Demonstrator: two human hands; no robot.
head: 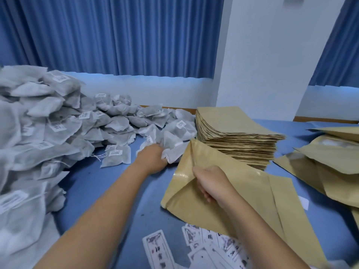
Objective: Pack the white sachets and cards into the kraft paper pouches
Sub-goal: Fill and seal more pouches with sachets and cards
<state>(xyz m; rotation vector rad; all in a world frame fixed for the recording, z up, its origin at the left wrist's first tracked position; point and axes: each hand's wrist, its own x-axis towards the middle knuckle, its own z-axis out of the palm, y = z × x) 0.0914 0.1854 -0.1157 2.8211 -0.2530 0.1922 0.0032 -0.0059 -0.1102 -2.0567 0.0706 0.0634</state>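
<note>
My left hand [152, 159] grips a bunch of white sachets [172, 148] at the edge of the sachet heap [48, 121], just left of a kraft pouch's mouth. My right hand [210, 183] pinches the upper edge of that kraft pouch [242, 193], holding its mouth open toward the sachets. The pouch lies on the blue table [108, 191]. Printed cards [213, 247] are scattered at the near edge, partly under the pouch and my right forearm.
A tall stack of empty kraft pouches [239, 133] stands behind the open pouch. More kraft pouches [330, 167], some with clear windows, lie piled at the right. Blue curtains [116, 35] and a white wall [272, 55] run behind the table.
</note>
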